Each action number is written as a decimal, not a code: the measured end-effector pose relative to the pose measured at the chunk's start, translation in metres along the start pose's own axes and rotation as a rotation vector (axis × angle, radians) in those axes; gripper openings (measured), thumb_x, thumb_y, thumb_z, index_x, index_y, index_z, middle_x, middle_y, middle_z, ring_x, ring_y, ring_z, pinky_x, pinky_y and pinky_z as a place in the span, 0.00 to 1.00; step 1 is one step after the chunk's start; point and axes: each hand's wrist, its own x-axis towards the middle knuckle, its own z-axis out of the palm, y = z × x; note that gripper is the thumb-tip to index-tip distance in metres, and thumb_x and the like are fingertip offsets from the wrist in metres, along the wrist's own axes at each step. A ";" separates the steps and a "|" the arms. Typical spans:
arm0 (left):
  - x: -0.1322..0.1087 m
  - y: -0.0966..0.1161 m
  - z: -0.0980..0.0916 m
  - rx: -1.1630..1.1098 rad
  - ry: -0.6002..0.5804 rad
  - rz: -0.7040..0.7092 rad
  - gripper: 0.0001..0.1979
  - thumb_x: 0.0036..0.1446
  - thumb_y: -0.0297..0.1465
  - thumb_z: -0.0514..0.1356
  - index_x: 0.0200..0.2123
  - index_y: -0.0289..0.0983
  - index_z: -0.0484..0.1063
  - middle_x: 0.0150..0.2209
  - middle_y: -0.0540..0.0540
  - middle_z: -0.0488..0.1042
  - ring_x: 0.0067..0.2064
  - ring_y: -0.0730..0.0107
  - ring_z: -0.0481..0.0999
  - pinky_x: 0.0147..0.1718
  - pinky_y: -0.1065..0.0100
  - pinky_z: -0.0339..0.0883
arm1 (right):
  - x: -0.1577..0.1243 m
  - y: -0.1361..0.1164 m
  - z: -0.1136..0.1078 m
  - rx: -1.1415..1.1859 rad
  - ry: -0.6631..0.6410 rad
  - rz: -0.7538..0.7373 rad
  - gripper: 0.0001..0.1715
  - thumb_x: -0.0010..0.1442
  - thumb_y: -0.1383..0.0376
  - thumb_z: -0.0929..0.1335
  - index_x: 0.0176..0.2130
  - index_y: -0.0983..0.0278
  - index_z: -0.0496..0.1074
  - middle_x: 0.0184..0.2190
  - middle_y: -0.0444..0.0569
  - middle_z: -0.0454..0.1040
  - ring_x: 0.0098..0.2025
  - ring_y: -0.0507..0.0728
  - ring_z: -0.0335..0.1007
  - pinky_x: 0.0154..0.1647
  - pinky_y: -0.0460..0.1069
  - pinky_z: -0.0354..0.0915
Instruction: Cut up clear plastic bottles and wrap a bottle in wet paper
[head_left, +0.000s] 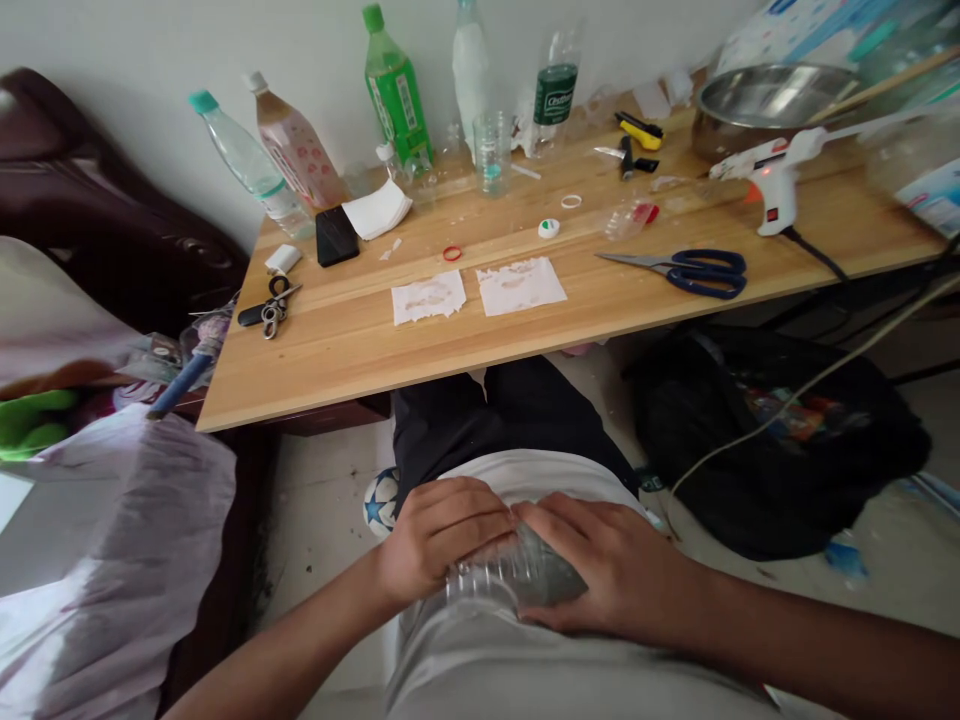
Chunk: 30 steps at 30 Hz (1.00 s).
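Both my hands grip a clear ribbed plastic bottle (pixel 510 578) held against my white shirt, low in the head view. My left hand (pixel 439 535) wraps its fingers round the bottle's left end. My right hand (pixel 607 565) lies curled over its right side. The bottle is partly hidden under my fingers. My black trousers (pixel 510 410) show beyond, under the edge of the wooden table (pixel 360 350).
On the table lie blue scissors (pixel 697 270), a white glue gun (pixel 772 175), two paper sheets (pixel 480 290), a black phone (pixel 336 236), keys (pixel 274 305), several bottles (pixel 394 95), a clear cup (pixel 493 150) and a metal bowl (pixel 772 95). A black bag (pixel 787 440) sits on the floor, right.
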 end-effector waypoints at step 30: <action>-0.020 0.019 0.017 -0.004 0.096 -0.046 0.07 0.62 0.22 0.59 0.43 0.35 0.71 0.32 0.45 0.76 0.34 0.68 0.77 0.32 0.67 0.73 | -0.003 -0.004 0.001 0.017 0.004 -0.073 0.38 0.60 0.43 0.66 0.52 0.73 0.68 0.41 0.60 0.78 0.38 0.63 0.78 0.34 0.55 0.74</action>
